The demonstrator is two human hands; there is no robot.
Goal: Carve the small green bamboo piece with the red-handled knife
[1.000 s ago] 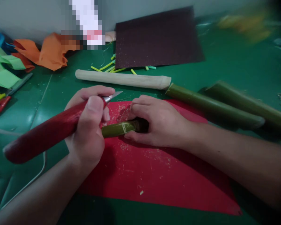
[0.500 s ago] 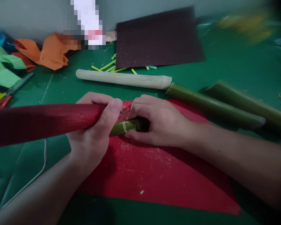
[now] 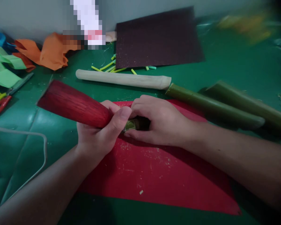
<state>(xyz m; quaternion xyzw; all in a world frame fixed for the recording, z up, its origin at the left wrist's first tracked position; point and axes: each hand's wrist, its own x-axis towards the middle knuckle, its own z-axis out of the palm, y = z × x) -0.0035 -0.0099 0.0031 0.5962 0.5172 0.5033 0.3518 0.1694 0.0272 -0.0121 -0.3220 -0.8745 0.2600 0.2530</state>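
My left hand (image 3: 99,136) is closed round the thin end of a long red-handled knife (image 3: 72,104); the handle points up and to the left, and the blade is hidden behind my thumb. A short green bamboo piece (image 3: 131,125) lies on a red sheet (image 3: 154,175), and only a small part of it shows between my hands. My right hand (image 3: 159,123) is closed over that piece and presses it onto the sheet. The knife's tip end meets the bamboo right where my two hands touch.
A long bamboo stick, peeled pale at one end (image 3: 124,78) and green at the other (image 3: 213,107), lies behind my hands, beside a second green stalk (image 3: 248,103). A dark sheet (image 3: 156,37), orange and green paper scraps (image 3: 49,51), pliers (image 3: 1,104) and a white cable (image 3: 41,147) lie about.
The red knife handle has swung from pointing low left to pointing up left, and my left hand has slid right against my right hand, covering the blade and most of the bamboo piece.
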